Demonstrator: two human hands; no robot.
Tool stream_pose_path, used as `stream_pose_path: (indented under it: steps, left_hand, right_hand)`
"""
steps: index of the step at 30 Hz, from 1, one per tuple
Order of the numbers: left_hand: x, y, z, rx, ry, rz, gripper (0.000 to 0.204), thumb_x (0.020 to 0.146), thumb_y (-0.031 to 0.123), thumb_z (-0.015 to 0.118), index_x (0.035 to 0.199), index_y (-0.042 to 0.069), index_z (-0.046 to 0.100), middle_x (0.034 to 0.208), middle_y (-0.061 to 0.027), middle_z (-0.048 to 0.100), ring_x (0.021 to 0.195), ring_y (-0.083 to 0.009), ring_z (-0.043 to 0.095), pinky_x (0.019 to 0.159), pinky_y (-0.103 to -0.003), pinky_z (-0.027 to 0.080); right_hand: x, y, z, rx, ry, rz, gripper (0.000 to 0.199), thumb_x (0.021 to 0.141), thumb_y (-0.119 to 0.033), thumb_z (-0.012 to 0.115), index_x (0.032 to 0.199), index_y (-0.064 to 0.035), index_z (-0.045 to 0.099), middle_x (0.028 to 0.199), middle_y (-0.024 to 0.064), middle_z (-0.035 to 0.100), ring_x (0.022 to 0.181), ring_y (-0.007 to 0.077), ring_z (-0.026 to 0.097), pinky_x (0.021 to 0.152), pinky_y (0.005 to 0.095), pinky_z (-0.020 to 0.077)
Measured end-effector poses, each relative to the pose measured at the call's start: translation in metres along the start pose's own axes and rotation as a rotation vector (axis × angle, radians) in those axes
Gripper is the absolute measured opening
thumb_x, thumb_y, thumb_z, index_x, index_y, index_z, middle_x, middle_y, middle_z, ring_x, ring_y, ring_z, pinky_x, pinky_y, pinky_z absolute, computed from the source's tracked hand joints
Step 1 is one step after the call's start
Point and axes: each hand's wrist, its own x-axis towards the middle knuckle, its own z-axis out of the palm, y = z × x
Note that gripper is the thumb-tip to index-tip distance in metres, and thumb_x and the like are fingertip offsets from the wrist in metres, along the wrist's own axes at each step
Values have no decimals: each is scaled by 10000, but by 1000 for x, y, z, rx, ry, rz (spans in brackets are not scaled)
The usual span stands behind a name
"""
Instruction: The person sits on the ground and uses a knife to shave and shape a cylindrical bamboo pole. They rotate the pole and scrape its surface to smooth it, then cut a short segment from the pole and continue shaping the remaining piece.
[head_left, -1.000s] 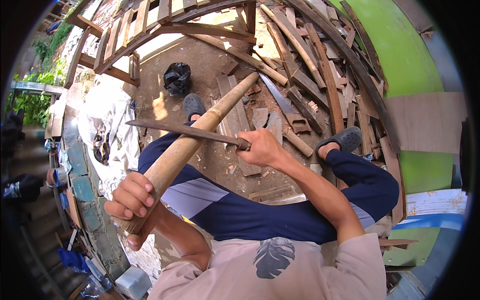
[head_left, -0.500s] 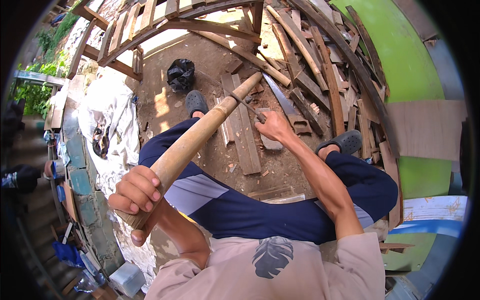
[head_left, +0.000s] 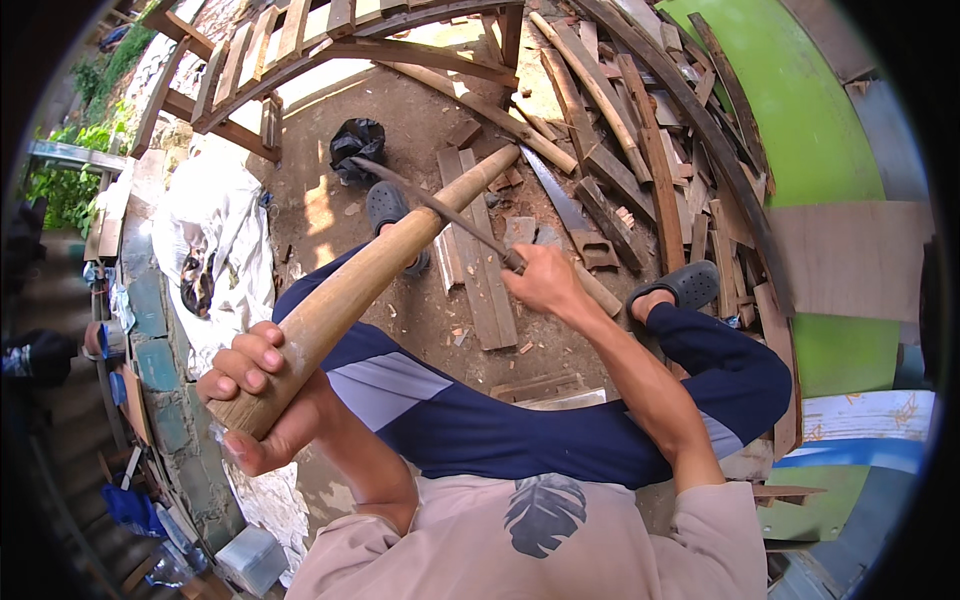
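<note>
Slanting across my lap is a thick bamboo pole [head_left: 385,265], its near end low at the left and its far end over the ground ahead. My left hand [head_left: 308,412] wraps round the near end, thumb beneath and fingers over the far side. In my closed right hand [head_left: 548,280] is the dark handle of a machete [head_left: 395,182]. Its long narrow blade crosses the upper part of the pole, tip pointing far left. Whether the edge touches the bamboo I cannot tell.
A handsaw [head_left: 555,190] lies ahead beside a big heap of scrap wood [head_left: 690,150]. Flat planks [head_left: 480,290] rest between my feet. Beyond my left foot sits a black plastic bag [head_left: 357,145]. A slatted wooden frame [head_left: 290,45] stands at the back; white cloth [head_left: 220,240] drapes at the left.
The machete has swung so more of its blade reaches left past the pole. My right hand has dropped slightly nearer. My left hand and the pole's near end have shifted a little left.
</note>
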Motion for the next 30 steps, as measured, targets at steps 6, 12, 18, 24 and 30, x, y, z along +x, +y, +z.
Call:
stream_pose_path:
  steps: [6, 12, 18, 24, 30]
  left_hand:
    - [-1, 2, 6, 21, 220, -26, 459, 847, 523, 577, 993, 87, 586, 778, -71, 569, 727, -251, 612, 819, -487, 517]
    - [-3, -2, -7, 26, 241, -19, 458, 847, 519, 573, 995, 86, 586, 759, -74, 566, 708, -257, 619, 812, -499, 530]
    - [-4, -1, -4, 2, 226, -25, 453, 847, 515, 580, 1002, 90, 587, 765, -68, 571, 716, -253, 616, 827, -495, 523]
    - [-10, 2, -10, -24, 174, -49, 439, 848, 501, 584, 1021, 98, 594, 782, -65, 579, 757, -252, 618, 847, -493, 507]
    - [-3, 2, -16, -51, 86, -40, 448, 847, 503, 595, 1033, 96, 592, 804, -63, 576, 764, -250, 614, 831, -478, 493]
  right_hand:
    - [-39, -59, 23, 49, 65, -378, 203, 831, -237, 672, 747, -62, 615, 562, 146, 602, 547, 310, 642, 588, 467, 520]
    - [-7, -32, 5, 30, -6, -32, 222, 822, -266, 666, 770, -50, 654, 651, 205, 668, 664, 404, 697, 688, 526, 556]
    - [-29, -58, 22, 1, 39, -330, 214, 818, -241, 680, 792, -35, 630, 619, 182, 635, 570, 393, 650, 627, 492, 539]
    - [29, 44, 5, -130, -16, 188, 215, 854, -275, 673, 823, -62, 677, 669, 160, 680, 645, 340, 698, 667, 482, 567]
    - [-29, -49, 21, 13, 45, -461, 228, 840, -241, 663, 752, -40, 600, 595, 155, 605, 554, 343, 627, 600, 478, 512]
